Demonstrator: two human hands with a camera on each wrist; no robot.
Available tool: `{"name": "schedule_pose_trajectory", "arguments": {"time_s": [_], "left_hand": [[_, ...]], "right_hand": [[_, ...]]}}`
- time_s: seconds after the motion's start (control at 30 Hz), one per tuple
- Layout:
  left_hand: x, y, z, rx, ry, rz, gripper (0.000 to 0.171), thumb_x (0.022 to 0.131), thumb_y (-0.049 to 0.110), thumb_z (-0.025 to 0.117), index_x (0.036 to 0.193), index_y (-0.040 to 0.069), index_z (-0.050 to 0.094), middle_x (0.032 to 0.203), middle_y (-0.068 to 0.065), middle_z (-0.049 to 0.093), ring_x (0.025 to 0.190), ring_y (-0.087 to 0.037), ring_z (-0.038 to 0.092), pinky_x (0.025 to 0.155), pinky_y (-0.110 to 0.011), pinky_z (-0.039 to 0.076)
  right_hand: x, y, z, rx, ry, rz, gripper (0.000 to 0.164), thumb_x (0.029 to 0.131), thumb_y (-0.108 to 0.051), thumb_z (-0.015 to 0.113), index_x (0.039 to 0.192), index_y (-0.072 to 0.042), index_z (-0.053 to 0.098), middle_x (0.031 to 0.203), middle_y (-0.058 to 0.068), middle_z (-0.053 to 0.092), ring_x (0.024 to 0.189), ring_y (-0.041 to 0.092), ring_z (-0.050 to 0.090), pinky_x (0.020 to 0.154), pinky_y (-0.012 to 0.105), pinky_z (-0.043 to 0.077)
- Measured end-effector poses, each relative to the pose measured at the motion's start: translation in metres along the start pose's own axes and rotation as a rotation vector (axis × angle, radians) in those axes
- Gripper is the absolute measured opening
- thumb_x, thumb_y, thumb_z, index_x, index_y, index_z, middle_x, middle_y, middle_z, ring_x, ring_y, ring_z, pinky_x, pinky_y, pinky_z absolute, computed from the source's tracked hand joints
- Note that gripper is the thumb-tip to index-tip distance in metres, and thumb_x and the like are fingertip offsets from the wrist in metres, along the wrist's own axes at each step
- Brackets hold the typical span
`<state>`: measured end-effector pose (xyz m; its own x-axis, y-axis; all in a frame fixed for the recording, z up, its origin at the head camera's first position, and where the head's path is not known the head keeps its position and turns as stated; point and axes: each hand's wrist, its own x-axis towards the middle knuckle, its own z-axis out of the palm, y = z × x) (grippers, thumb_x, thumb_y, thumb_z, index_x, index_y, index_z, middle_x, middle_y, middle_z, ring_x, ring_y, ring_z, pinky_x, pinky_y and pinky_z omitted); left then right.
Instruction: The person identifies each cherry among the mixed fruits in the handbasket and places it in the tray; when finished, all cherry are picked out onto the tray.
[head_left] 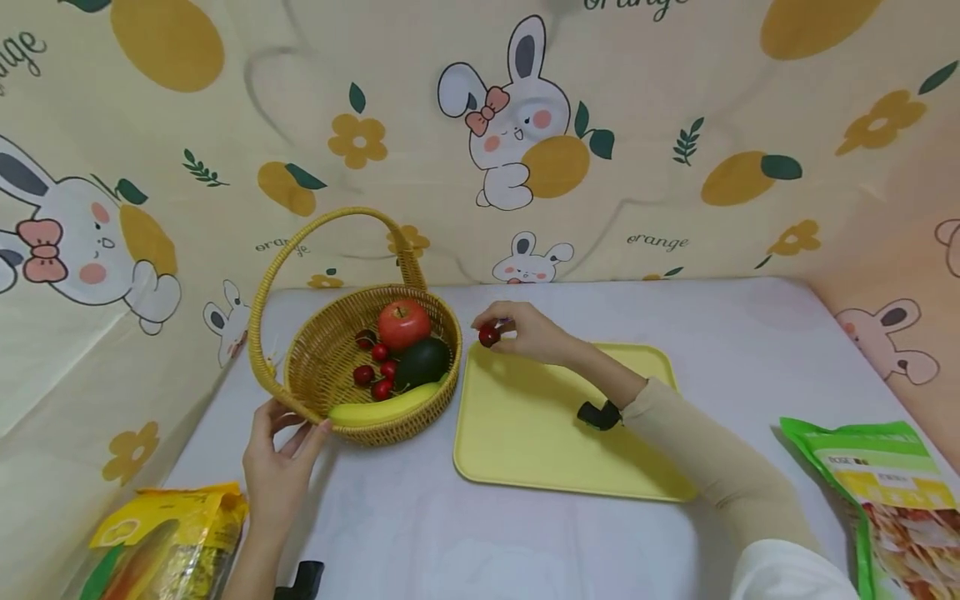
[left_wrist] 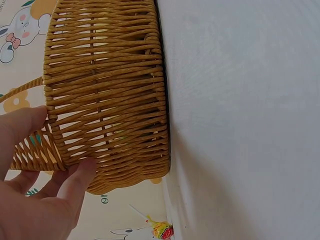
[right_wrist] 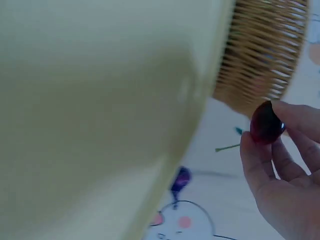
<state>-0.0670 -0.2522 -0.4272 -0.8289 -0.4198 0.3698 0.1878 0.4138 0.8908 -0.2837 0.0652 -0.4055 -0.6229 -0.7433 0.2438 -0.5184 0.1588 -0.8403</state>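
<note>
My right hand (head_left: pixel 534 335) pinches a dark red cherry (head_left: pixel 489 335) between thumb and fingertips, just right of the basket and over the tray's far left corner. In the right wrist view a green stem (right_wrist: pixel 227 148) sticks out beside the cherry (right_wrist: pixel 265 123). With thumb and fingers, my left hand (head_left: pixel 279 454) grips the near left rim of the wicker basket (head_left: pixel 307 354), by the foot of its handle. Inside the basket are a red apple (head_left: pixel 403 327), a dark green avocado (head_left: pixel 423 365), a banana (head_left: pixel 386 408) and several cherries (head_left: pixel 363 375).
A yellow tray (head_left: pixel 540 442) lies right of the basket. A yellow packet (head_left: pixel 172 533) stands at the near left, a green bag (head_left: pixel 885 500) at the near right. Beyond the basket is a yellow-wrapped lollipop (left_wrist: pixel 162 230); a purple-wrapped one (right_wrist: pixel 181 179) shows past the tray. A printed cloth backs the table.
</note>
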Motion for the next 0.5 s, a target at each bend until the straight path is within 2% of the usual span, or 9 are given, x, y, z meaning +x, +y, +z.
{"name": "schedule_pose_trajectory", "arguments": {"time_s": [0.13,0.27,0.5], "left_hand": [[0.000,-0.001,-0.002,0.005,0.004,0.007,0.057,0.082,-0.012,0.075,0.133,-0.006,0.049,0.121,-0.011,0.055,0.106,-0.015,0.053,0.085,-0.011,0.054],[0.000,-0.002,-0.002,-0.008,0.007,0.011,0.057,0.081,-0.013,0.075,0.132,-0.006,0.049,0.119,-0.011,0.054,0.105,-0.015,0.054,0.084,-0.011,0.055],[-0.001,-0.002,-0.002,-0.042,0.003,0.012,0.056,0.082,-0.014,0.074,0.132,-0.008,0.049,0.120,-0.014,0.054,0.105,-0.015,0.054,0.085,-0.012,0.055]], "right_hand": [[-0.001,0.010,0.003,-0.032,-0.053,0.025,0.043,0.083,0.016,0.069,0.125,0.011,0.060,0.119,0.029,0.061,0.110,0.033,0.060,0.097,0.039,0.056],[0.002,0.017,0.007,-0.031,-0.051,0.031,0.046,0.081,0.015,0.071,0.126,0.011,0.059,0.118,0.030,0.059,0.109,0.035,0.058,0.097,0.038,0.057],[0.008,0.022,0.013,-0.023,-0.043,0.049,0.046,0.079,0.015,0.072,0.123,0.010,0.060,0.109,0.023,0.062,0.100,0.030,0.061,0.091,0.033,0.059]]}}
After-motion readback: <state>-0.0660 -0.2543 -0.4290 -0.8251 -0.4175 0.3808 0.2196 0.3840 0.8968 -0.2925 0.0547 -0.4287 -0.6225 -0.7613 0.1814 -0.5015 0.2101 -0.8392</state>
